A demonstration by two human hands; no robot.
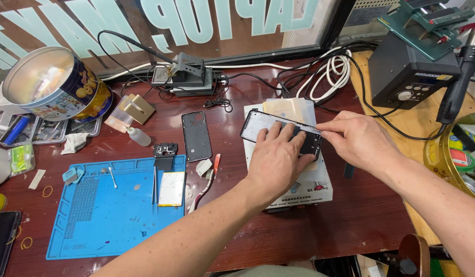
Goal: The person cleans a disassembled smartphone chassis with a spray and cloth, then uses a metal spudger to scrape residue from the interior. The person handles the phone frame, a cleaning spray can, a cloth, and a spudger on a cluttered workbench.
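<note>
A black phone frame lies on top of a white box-shaped heating plate at the middle of the dark red table. My left hand presses flat on the frame and holds it down. My right hand pinches the frame's upper right edge with thumb and forefinger. Whether a small tool is between those fingers cannot be told. A thin yellowish sheet lies under the frame's far end.
A black phone back cover lies left of the plate. A blue work mat holds a battery, tweezers and a small camera part. A round tin stands far left, a black station box and cables far right.
</note>
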